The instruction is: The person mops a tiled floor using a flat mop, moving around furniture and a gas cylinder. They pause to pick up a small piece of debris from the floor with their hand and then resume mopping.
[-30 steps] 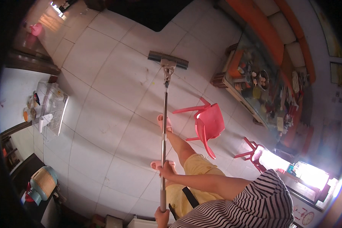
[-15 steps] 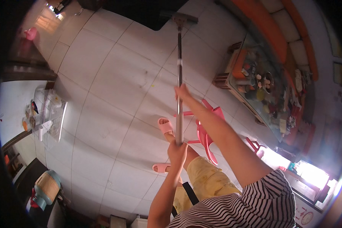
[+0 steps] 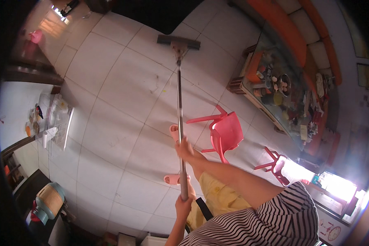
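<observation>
A long-handled mop [image 3: 180,94] with a metal pole stretches away from me over the tiled floor. Its wide, dark, flat head [image 3: 168,39] rests just short of the black mat. My left hand [image 3: 183,206] is closed round the grip at the near end of the handle. Farther up, by my pink slippers [image 3: 172,179], my right hand [image 3: 184,149] wraps the pole, slightly blurred. Right of the pole stands a pink plastic chair [image 3: 227,131].
A glass-topped table [image 3: 270,112] loaded with cups and small items stands right, before an orange sofa [image 3: 293,24]. A smaller red chair [image 3: 278,166] is nearer. Far ahead lies a black mat [image 3: 151,14]. At left are a clear rack [image 3: 65,127] and a water jug [image 3: 51,201].
The mop has come back toward me and a little left, its head leaving the mat's edge. Both hands have drawn nearer to my body with it.
</observation>
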### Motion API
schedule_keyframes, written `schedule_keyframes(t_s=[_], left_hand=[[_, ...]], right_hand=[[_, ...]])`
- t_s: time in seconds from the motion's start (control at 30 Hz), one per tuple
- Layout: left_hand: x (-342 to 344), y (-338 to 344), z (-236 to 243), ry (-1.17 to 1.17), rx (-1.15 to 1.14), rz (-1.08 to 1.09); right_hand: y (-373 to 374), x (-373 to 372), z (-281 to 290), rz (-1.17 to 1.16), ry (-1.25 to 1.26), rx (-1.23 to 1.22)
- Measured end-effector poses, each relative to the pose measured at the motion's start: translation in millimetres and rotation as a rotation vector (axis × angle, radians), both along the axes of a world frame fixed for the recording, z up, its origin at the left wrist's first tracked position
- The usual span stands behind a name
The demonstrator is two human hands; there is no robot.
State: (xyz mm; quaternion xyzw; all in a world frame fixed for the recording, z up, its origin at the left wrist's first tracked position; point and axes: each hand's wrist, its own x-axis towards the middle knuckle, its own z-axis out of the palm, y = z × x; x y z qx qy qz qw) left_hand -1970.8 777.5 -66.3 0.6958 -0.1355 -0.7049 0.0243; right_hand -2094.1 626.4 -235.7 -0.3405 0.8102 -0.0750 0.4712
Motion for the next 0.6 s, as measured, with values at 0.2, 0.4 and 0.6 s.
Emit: schedule_keyframes(t_s=[0.2,0.4,0.6], left_hand=[[96,185,35,-0.365,-0.191,-0.336],[94,92,28,-0.397,-0.206,-0.503],[-23,-75,-91,-0.280,-0.494,-0.380]], right_hand=[[162,80,36,-0.208,-0.479,0.232],[134,66,-1,-0.399,-0.646,0.319],[-55,-76,-86,-0.678,-0.488,-0.164]])
